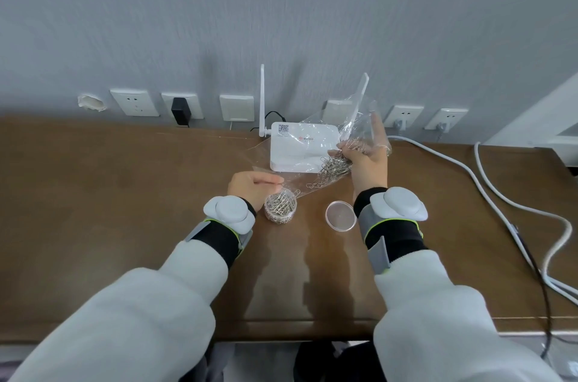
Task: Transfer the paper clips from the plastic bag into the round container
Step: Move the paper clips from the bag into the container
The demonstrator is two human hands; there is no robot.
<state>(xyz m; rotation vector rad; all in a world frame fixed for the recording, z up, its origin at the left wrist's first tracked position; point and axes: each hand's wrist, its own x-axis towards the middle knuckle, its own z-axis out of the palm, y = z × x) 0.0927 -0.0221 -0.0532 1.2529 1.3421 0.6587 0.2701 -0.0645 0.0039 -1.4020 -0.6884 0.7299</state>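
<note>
The plastic bag [308, 177] slanted at mid-frame, its long axis running from the right hand [369, 159], which gripped its raised upper-right end, down-left to the left hand [251, 186], which pinched its mouth just above the round container [280, 209] on the desk [125, 194]; paper clips [334, 164] bunched inside; the router [300, 147] bore a QR code, its lettering unreadable.

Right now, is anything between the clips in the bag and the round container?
Nothing visible. The round container is open; its lid lies apart on the table. The left hand pinches the low end of the plastic bag beside the rim; the right hand holds up the end with the paper clips.
</note>
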